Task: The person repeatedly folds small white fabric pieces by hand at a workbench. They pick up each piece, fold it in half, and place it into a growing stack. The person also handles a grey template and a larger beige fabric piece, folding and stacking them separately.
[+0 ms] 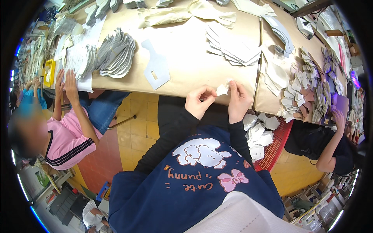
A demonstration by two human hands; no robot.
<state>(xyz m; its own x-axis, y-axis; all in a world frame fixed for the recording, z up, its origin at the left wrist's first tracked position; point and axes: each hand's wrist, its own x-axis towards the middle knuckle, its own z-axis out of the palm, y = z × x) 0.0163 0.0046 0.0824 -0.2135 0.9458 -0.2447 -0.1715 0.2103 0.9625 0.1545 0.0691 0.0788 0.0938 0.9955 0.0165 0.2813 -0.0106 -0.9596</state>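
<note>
Pinching a small white cut piece (222, 89) between both hands (219, 101).

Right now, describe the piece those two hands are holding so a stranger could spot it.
Find the brown paper-covered table and follow its near edge to the middle. There the left hand and right hand pinch a small white cut piece between them, the only one lifted off the table, not stacked.

White paper piece (222, 89) in my fingers

Small, flat, irregularly cut; I hold it upright just above the brown table's near edge.
</note>
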